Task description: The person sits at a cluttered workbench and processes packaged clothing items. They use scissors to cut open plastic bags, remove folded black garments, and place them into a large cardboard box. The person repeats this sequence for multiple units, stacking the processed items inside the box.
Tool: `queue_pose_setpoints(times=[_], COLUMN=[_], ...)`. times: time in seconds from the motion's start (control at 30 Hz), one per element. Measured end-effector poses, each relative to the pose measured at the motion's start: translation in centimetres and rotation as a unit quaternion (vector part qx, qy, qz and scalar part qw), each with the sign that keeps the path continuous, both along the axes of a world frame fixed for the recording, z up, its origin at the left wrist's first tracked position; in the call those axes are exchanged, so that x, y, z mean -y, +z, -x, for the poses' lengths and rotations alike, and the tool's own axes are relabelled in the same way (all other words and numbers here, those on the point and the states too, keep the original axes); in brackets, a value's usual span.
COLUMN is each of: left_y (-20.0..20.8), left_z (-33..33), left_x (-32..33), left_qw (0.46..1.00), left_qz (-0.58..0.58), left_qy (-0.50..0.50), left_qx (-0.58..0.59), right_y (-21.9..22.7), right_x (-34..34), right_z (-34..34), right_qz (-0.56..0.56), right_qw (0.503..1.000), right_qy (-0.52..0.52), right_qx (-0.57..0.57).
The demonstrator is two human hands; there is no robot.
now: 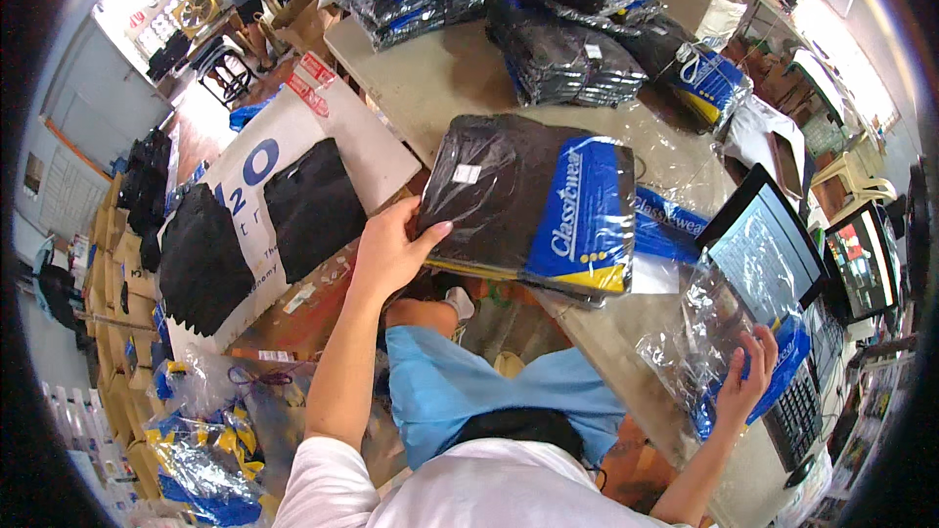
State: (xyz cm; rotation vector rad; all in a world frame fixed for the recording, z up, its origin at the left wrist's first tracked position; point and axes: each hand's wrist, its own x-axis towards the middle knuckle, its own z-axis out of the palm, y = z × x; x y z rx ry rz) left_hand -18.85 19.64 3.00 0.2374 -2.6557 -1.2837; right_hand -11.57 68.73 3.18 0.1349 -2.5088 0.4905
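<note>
My left hand [388, 246] grips the left edge of a packed black garment [494, 210], thumb on top. The garment lies folded in clear plastic with a blue and yellow printed panel on its right side, and a small white label is on it. The pack is over the table's near edge. At the right, my right hand [745, 379] has its fingers curled on a clear plastic bag [790, 364] with blue print, beside the keyboard. Another blue printed bag [668, 225] lies just right of the pack, partly covered by it.
Stacked garment packs [567, 64] stand at the table's far side. A laptop [768, 244], a second screen [861, 264] and a keyboard [792, 420] are at the right. Folded black cloth pieces [313, 205] rest on a white printed box [377, 152] at the left. Plastic bags [210, 440] lie lower left.
</note>
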Motion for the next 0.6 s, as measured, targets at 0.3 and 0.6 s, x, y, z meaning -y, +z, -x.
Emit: queue_pose_setpoints(times=[0.3, 0.6], left_y=[5.4, 14.0], left_z=[-2.0, -17.9], left_x=[0.9, 8.1], left_qw=[0.956, 0.901], left_qz=[-0.062, 0.022], left_qy=[0.104, -0.052], left_qx=[-0.266, -0.431], right_y=[1.7, 1.6], right_x=[10.5, 21.9], right_z=[2.9, 2.9], right_qz=[0.19, 0.289], right_qw=[0.963, 0.822], right_qy=[0.164, 0.49], right_qx=[-0.092, 0.034])
